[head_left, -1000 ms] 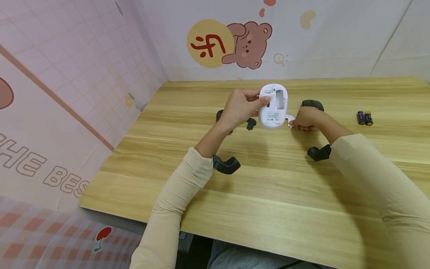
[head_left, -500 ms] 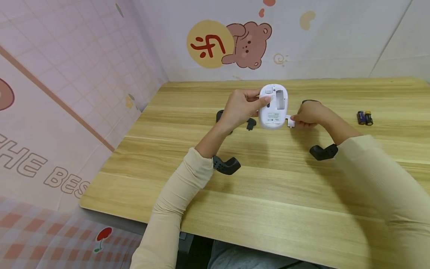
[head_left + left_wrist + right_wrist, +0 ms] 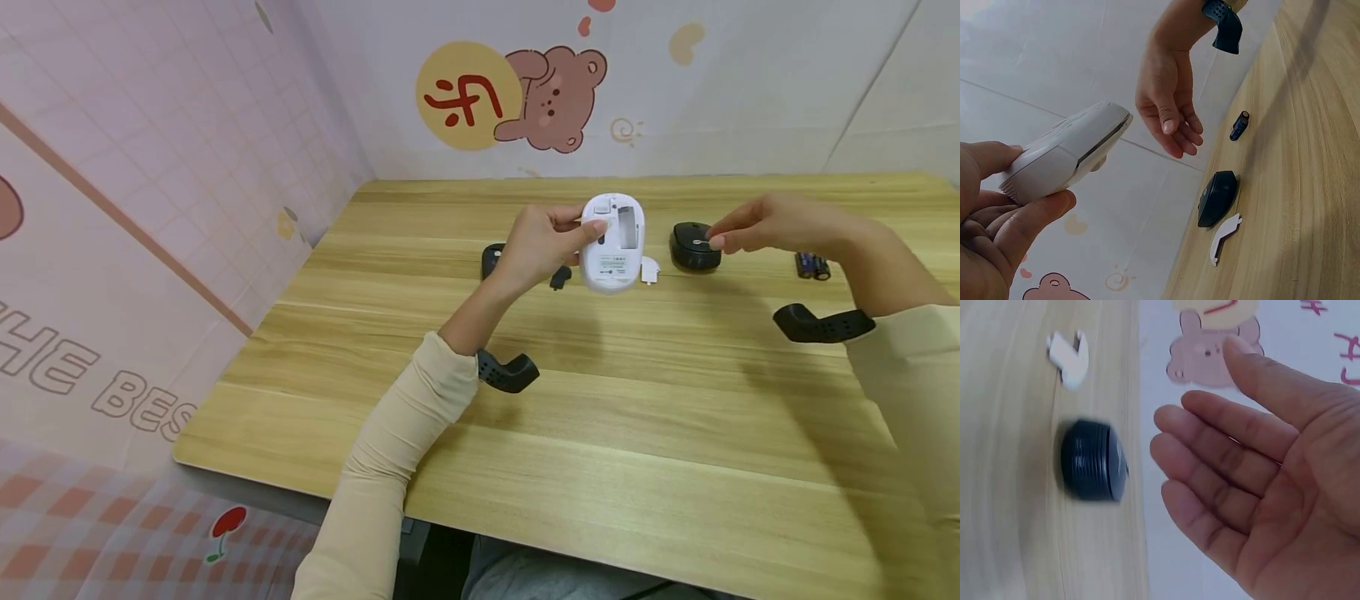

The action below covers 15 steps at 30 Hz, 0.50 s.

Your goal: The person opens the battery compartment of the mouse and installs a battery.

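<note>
My left hand (image 3: 542,246) grips a white computer mouse (image 3: 611,262) raised over the table, thumb on its underside. That underside faces the head camera, showing a bare battery slot. Seen from the left wrist, the mouse (image 3: 1063,153) is side-on between thumb and fingers. My right hand (image 3: 795,223) hovers above the table, holding nothing; its fingers are relaxed and slightly bent in the right wrist view. Below it lie two dark batteries (image 3: 812,266), partly covered by the wrist. A white battery cover (image 3: 649,271) lies on the table, just right of the white mouse in the head view.
A black mouse (image 3: 694,252) rests between the white cover and the batteries. A small black cover (image 3: 560,278) and another black object (image 3: 491,259), partly hidden by my left hand, lie to the left. A printed cloth wall (image 3: 712,108) borders the table's far edge.
My right hand has let go of the white battery cover, risen and moved right, uncovering the black mouse. My left hand keeps holding the white mouse, nearly still.
</note>
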Tool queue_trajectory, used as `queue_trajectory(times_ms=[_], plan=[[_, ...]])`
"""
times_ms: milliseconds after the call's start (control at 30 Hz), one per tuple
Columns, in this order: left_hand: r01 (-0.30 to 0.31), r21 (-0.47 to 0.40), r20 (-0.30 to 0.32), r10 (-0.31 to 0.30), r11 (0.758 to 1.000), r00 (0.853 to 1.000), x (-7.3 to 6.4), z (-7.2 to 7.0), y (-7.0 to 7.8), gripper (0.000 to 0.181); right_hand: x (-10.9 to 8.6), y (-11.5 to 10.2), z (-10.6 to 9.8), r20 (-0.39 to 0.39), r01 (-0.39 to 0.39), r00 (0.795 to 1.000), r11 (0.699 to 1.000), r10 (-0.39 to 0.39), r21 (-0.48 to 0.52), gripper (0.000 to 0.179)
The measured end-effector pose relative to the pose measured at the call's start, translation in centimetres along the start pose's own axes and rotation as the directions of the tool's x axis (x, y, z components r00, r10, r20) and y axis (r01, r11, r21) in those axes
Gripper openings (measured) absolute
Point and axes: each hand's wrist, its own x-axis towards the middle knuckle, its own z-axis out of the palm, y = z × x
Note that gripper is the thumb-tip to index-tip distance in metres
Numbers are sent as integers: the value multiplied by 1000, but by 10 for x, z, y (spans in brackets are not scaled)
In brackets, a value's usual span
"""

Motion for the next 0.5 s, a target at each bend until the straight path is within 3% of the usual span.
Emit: queue_trajectory(times_ms=[200,500], plan=[[-1,7,3,1,1000,1000,-1,0,-1,32,-11,30,-8,-73,-60,996,986,50,-154,63],[-3,41,1,3,999,1000,-1,0,-1,35,-27,78,-11,-173,-142,981,936,89,-323,64]])
